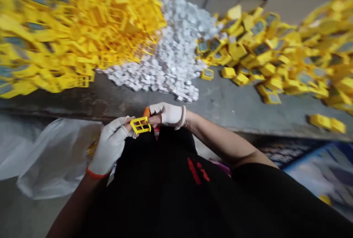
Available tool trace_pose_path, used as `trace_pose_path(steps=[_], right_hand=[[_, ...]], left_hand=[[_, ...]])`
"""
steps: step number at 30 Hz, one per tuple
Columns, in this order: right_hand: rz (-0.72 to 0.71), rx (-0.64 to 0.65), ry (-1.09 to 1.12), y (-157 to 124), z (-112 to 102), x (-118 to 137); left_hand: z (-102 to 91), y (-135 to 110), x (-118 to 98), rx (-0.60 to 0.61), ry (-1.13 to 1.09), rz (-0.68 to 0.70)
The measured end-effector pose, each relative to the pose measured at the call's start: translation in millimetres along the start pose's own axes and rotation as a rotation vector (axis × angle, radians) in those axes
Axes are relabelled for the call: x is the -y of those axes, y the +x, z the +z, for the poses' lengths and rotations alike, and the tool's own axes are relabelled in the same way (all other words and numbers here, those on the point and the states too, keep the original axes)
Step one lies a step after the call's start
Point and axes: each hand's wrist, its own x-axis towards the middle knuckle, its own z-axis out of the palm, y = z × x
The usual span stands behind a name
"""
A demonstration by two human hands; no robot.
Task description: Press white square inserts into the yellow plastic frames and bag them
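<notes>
Grey worktop [217, 102], yellow heaps [118, 21], white heap [176, 43], bag [60, 146] below, left fingers [128, 125] and right fingers [154, 119] pinching yellow frame [141, 125]

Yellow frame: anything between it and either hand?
Nothing visible. Left hand holds the yellow frame by its left end, right hand by its right. White pile lies beyond, on the bench.

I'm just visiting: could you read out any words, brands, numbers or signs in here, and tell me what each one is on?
No text can be read anywhere.
Red marks on the black top: no legible letters.
Grey faces of the yellow pieces: too blurred to tell whether anything is printed.
Yellow frame in the hands: no lettering visible.
</notes>
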Motion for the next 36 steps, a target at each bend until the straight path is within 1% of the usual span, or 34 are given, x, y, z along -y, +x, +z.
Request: trace_pose_path(steps=[1,3,4,5,6,7,8,9,10,11,13,16,19,23,26,28,29,30,31,32,34,36], right_hand=[[0.025,-0.052,0.073,-20.1,3.6,-10.1],[0.013,-0.148,0.107,-57.0,5.8,-23.5],[-0.027,-0.208,0.062,-75.0,2.9,-26.5],[-0.077,-0.295,-0.036,-92.8,-3.2,-27.3],[-0.117,-0.424,-0.192,-110.2,-12.6,-26.3],[-0.125,-0.587,-0.399,-126.3,-25.1,-24.3],[-0.1,-0.763,-0.629,-140.2,-39.6,-21.8],[-0.028,-0.919,-0.849,-151.2,-55.0,-19.4],[0.05,-1.005,-0.997,-158.7,-69.9,-17.3],[0.115,-1.054,-1.095,-162.5,-83.4,-15.9],[0.188,-1.045,-1.168,-160.5,-103.0,-14.8],[0.275,-0.966,-1.276,-144.9,-115.4,-15.4],[0.342,-0.879,-1.35,-132.6,-118.2,-16.0],[0.318,-0.845,-1.368,-126.7,-119.0,-16.1],[0.368,-0.856,-1.37,-124.1,-118.5,-16.1],[0.408,-0.876,-1.358,-125.9,-116.9,-16.1],[0.402,-0.893,-1.348,-128.7,-115.1,-16.0],[0.365,-0.916,-1.335,-132.6,-112.1,-15.8],[0.284,-0.942,-1.316,-137.3,-107.6,-15.4],[0.162,-0.967,-1.288,-142.0,-101.4,-14.9],[-0.163,-0.963,-1.202,-149.0,-84.1,-14.2],[-0.461,-0.888,-1.103,-148.8,-62.1,-14.8]], left_hand=[[6.2,-2.3,4.0,0.067,0.005,-0.016],[19.8,-6.3,10.2,0.229,0.027,-0.037],[27.7,-7.9,11.5,0.301,0.037,-0.044],[36.3,-9.1,11.5,0.355,0.035,-0.053],[45.6,-9.6,10.1,0.387,0.016,-0.064],[55.1,-9.3,7.9,0.396,-0.023,-0.078],[64.5,-8.2,5.1,0.389,-0.079,-0.095],[73.3,-6.5,2.3,0.378,-0.141,-0.116],[81.2,-4.4,0.0,0.373,-0.193,-0.146],[87.9,-2.2,-1.7,0.371,-0.231,-0.179],[97.3,1.8,-2.3,0.363,-0.262,-0.244],[103.4,6.2,1.6,0.323,-0.24,-0.286],[105.6,10.8,6.5,0.282,-0.178,-0.303],[112.3,19.3,7.7,0.241,-0.184,-0.348],[120.0,24.3,4.5,0.269,-0.246,-0.371],[124.0,25.7,2.3,0.305,-0.274,-0.363],[125.2,25.9,1.8,0.325,-0.284,-0.348],[125.8,25.9,2.0,0.346,-0.29,-0.327],[125.9,25.8,3.2,0.363,-0.291,-0.303],[125.4,25.9,5.4,0.375,-0.285,-0.276],[123.4,26.9,13.2,0.383,-0.258,-0.192],[120.6,28.6,24.1,0.373,-0.226,-0.064]])
